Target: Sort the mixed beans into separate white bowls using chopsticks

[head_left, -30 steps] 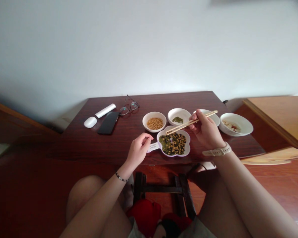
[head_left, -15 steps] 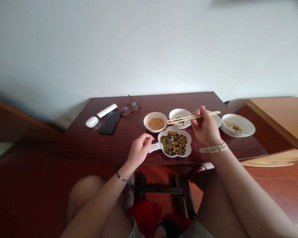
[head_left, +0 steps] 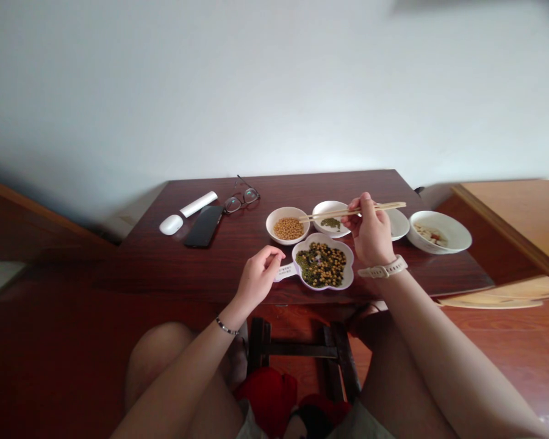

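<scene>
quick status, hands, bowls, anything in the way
Left hand at dish handle. Right hand holding chopsticks, tips at yellow-bean bowl. Glasses off left, not in the way.

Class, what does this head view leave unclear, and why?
All in the head view:
Dish handle, outer end: covered by the left hand, so its grip is unclear.
Handle's writing: too small to read.
Tips of the chopsticks: too small to show whether they pinch anything.
White bowl: partly hidden by the right hand.

the table (head_left: 231, 241) bears white bowls (head_left: 460, 234), a scalloped dish (head_left: 349, 268) and glasses (head_left: 251, 195).
</scene>
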Demonstrator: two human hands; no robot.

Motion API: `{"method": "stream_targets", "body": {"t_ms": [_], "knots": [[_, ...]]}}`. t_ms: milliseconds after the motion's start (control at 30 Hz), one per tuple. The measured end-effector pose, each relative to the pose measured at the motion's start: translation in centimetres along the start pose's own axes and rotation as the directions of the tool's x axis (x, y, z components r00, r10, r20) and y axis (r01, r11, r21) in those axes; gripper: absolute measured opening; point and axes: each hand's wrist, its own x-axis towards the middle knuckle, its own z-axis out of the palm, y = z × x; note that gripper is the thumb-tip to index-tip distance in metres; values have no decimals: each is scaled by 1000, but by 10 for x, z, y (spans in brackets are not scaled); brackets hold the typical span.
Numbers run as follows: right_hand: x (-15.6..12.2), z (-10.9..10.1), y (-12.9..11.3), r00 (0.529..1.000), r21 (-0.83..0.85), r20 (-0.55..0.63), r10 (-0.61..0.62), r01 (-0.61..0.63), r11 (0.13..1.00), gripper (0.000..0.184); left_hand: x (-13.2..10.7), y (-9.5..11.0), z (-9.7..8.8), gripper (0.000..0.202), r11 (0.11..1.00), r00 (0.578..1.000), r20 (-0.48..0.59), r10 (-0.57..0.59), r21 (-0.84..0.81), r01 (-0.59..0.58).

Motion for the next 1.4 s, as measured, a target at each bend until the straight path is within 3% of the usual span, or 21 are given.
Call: {"method": "stream_targets", "body": {"t_ms": [300,667,1033,1400], "knots": [[-1,-10,-4,999,42,7,38,-39,998,55,0,0,0,23,1000,1000,-1,5,0,-5],[-14,-29,-11,982,-197,132,132,-104,975,63,1,-3,0,23,1000,1000,1,8,9,-8],[-25,-26,-12,944,-357,312,105,14,934,62,3,-4,1,24,1000,1000,1,4,-7,-4],[-25,-21,-11,941,-417,319,109,36,908,66,2,-5,0,24,1000,1000,15,-3,-22,4]]}}
